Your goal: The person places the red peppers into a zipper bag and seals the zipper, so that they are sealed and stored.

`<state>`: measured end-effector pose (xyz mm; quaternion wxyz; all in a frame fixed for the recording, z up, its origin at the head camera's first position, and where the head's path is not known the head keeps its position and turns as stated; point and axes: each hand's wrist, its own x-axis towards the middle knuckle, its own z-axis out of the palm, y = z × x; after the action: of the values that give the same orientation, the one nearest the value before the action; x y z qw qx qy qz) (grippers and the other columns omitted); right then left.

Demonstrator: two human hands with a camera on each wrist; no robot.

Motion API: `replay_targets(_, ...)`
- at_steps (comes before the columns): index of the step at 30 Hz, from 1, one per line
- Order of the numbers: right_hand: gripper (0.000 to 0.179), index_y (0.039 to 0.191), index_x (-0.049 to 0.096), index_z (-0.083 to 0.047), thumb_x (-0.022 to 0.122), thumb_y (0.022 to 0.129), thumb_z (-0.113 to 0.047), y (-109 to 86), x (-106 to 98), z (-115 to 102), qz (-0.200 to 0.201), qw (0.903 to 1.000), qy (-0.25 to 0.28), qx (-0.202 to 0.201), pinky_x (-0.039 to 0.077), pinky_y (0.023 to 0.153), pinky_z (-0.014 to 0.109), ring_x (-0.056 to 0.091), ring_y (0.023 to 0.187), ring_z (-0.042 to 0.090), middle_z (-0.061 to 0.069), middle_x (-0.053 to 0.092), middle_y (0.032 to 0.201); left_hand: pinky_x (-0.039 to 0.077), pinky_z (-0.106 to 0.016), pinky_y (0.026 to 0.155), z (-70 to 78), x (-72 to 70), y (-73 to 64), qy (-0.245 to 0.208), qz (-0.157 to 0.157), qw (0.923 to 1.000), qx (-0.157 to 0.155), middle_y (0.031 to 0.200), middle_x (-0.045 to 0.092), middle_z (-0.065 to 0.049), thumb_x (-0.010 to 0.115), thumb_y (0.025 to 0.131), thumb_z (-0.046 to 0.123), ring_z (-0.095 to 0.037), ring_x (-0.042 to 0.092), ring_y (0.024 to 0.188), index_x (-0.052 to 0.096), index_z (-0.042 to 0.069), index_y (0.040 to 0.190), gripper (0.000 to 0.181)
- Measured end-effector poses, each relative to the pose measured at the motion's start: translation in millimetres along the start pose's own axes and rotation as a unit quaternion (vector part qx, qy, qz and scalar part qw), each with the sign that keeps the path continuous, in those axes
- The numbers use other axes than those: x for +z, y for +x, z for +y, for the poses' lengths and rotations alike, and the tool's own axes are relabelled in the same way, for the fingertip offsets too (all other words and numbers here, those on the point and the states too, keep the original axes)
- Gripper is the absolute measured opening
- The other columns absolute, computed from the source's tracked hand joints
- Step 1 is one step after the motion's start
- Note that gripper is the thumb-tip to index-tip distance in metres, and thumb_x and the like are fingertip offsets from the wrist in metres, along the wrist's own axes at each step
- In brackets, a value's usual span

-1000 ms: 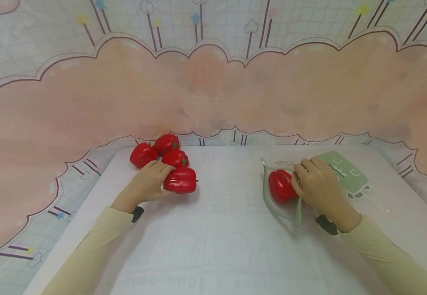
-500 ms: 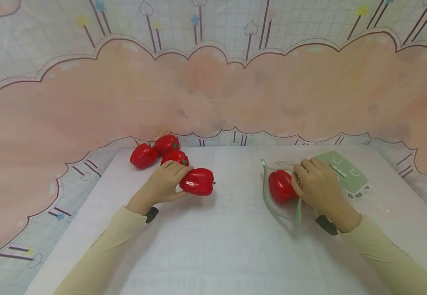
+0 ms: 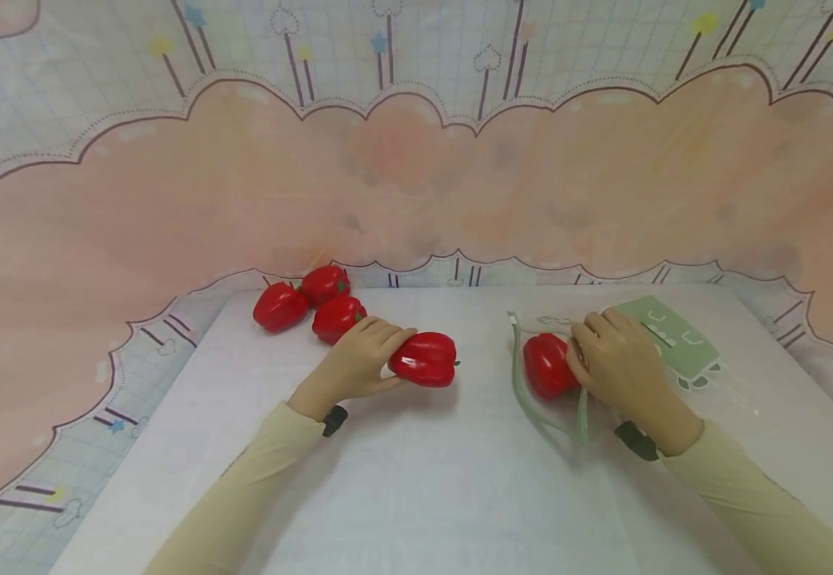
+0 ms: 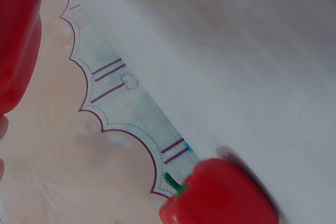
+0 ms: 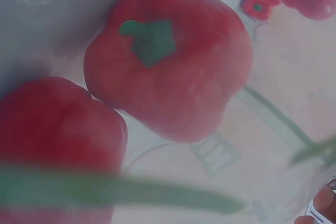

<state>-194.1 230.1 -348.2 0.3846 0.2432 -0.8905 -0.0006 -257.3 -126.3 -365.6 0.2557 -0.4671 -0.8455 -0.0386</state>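
Note:
My left hand holds a red bell pepper on its side above the table, its stem pointing right. In the left wrist view that pepper fills the upper left edge. My right hand grips the edge of a clear bag with a green rim and a green printed face. The bag's mouth gapes toward the left. One red bell pepper shows inside it; the right wrist view shows a pepper with a green stem and another pepper beside it.
Three red bell peppers lie grouped at the table's back left. A white sheet covers the table. Behind it hangs a patterned peach and pale blue cloth. A black band circles the left wrist.
My left hand has carried its pepper rightward, away from the group and toward the bag. My right hand and the bag have stayed in place.

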Motion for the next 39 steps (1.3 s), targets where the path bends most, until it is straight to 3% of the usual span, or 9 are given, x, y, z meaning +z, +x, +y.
replay_targets(14, 0.016, 0.079, 0.064, 0.004, 0.066, 0.074, -0.011, 0.9, -2.7, -1.8, -0.010, 0.9999, 0.001, 0.004, 0.050, 0.056, 0.037, 0.052, 0.065, 0.027, 0.015, 0.059, 0.069, 0.050, -0.033, 0.093, 23.6, 16.4, 35.0, -0.019, 0.008, 0.9996, 0.021, 0.108, 0.068, -0.002, 0.081, 0.068, 0.040, -0.017, 0.062, 0.100, 0.058, 0.010, 0.121, 0.065)
replay_targets(21, 0.017, 0.080, 0.064, 0.004, 0.067, 0.074, -0.012, 1.1, -5.0, -3.2, -0.020, 0.9997, -0.001, 0.009, 0.051, 0.058, 0.037, 0.052, 0.066, 0.026, 0.015, 0.060, 0.070, 0.050, -0.032, 0.094, 35.1, 26.1, 50.4, -0.025, -0.007, 0.9991, 0.033, 0.110, 0.068, -0.001, 0.078, 0.072, 0.042, -0.016, 0.061, 0.102, 0.058, 0.011, 0.122, 0.062)
replay_targets(32, 0.016, 0.079, 0.064, 0.004, 0.066, 0.074, -0.012, 1.2, -3.1, -2.2, -0.013, 0.9999, -0.003, 0.001, 0.049, 0.055, 0.035, 0.050, 0.064, 0.025, 0.014, 0.059, 0.068, 0.046, -0.031, 0.098, 44.3, 41.3, 63.4, -0.025, -0.041, 0.9982, 0.036, 0.114, 0.067, -0.001, 0.072, 0.077, 0.043, -0.015, 0.060, 0.106, 0.057, 0.011, 0.124, 0.059)
replay_targets(39, 0.016, 0.079, 0.063, 0.003, 0.064, 0.075, -0.012, 1.0, -0.4, -1.1, -0.011, 0.9999, -0.003, 0.003, 0.050, 0.058, 0.037, 0.051, 0.066, 0.027, 0.015, 0.059, 0.068, 0.046, -0.031, 0.099, 47.7, 46.1, 68.6, -0.012, -0.028, 0.9983, 0.050, 0.111, 0.068, 0.000, 0.069, 0.080, 0.044, -0.015, 0.060, 0.104, 0.058, 0.011, 0.123, 0.055)
